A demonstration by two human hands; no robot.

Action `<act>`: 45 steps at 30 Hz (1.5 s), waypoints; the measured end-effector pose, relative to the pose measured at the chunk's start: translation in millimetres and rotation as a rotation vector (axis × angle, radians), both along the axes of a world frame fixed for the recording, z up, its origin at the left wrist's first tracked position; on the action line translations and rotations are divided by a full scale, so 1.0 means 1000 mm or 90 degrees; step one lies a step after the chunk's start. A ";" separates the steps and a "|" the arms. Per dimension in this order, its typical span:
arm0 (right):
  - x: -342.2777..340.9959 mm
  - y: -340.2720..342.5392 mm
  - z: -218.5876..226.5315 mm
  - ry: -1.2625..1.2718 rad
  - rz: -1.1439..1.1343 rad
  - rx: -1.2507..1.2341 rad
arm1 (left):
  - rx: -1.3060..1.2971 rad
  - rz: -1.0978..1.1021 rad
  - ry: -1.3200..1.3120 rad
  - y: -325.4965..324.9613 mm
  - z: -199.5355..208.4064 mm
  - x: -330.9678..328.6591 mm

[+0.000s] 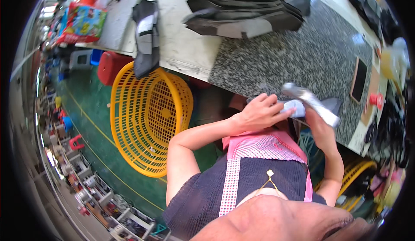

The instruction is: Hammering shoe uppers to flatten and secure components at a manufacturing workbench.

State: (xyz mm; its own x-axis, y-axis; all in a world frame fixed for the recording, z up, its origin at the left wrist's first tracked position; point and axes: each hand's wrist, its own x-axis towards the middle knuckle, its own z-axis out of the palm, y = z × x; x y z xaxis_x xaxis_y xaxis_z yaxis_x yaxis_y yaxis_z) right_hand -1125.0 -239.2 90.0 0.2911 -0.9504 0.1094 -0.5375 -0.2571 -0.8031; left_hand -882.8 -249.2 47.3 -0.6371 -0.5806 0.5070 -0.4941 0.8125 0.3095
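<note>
My left hand (259, 112) is closed at the near edge of the speckled stone slab, its fingers bent over a dark grey cut piece (295, 108) with a light grey patch. Close beside it, my right hand (319, 126) wraps round a silver hammer-like tool (317, 105), smeared by motion. The tool lies slantwise above the piece, its rounded end toward the far left; whether it touches the piece, I cannot tell. More of the dark grey material (332, 106) shows on the slab beyond the tool.
On the speckled slab (276, 55) lies a stack of dark grey cut pieces (248, 18). One more piece (146, 36) hangs over the table's left edge. A yellow plastic basket (119, 124) stands left of me. A phone (359, 79) lies at the right, near a red spool (375, 100).
</note>
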 end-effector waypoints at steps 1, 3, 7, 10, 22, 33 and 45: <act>-0.018 -0.003 0.002 -0.114 -0.037 0.038 | 0.044 0.065 0.068 -0.008 0.014 0.016; -0.043 -0.007 0.029 -0.364 -0.152 0.102 | 0.037 0.202 0.206 -0.026 0.040 0.057; -0.057 -0.027 0.057 -0.525 -0.231 0.109 | -0.344 0.638 0.144 -0.047 0.073 0.161; -0.053 -0.036 0.040 -0.355 -0.335 0.123 | -0.323 0.789 -0.057 -0.062 0.038 0.247; 0.064 -0.141 0.028 -0.051 0.075 0.036 | -0.095 0.479 -0.140 -0.119 0.040 0.123; 0.151 -0.222 0.052 0.319 0.238 -0.171 | -0.055 0.303 -0.144 -0.122 0.050 0.104; 0.141 -0.211 0.064 0.243 0.215 -0.156 | 0.313 -0.191 -0.021 -0.030 0.051 -0.017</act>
